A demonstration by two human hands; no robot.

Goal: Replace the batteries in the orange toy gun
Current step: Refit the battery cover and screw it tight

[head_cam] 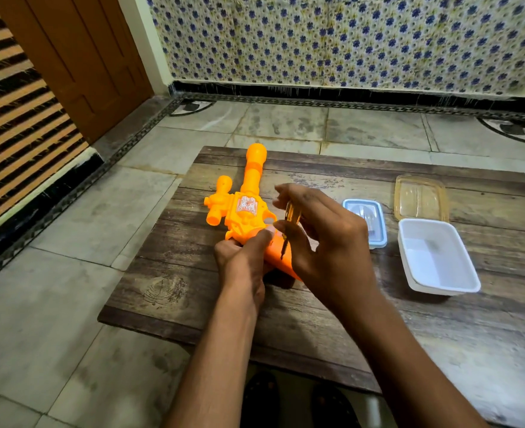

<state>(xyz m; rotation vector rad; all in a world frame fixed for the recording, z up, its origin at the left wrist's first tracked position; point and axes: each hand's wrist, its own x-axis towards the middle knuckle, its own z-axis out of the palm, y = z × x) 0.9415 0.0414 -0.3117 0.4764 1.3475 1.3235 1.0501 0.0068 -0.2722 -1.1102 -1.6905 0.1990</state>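
Wooden table (150,288), frame centre: left hand (242,261) grips orange toy gun (242,208); right hand (326,239) pinches screwdriver (290,223); gun's sticker unreadable.

Bare table (332,319) near edge; toy gun (249,208) left, containers (437,257) right.

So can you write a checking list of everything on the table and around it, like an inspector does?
Surface: low dark wooden table, worn grain.
Job's things: orange plastic toy gun lying flat; yellow-handled screwdriver, tip on the gun's grip.
Clutter: small clear box with blue-rimmed lid; open white plastic tub; clear yellowish lid.
Hands: left hand holds the grip; right hand pinches the screwdriver.
Cables: nothing seen.
Surroundings: grey tiled floor, brown wooden door, blue-flowered cloth.
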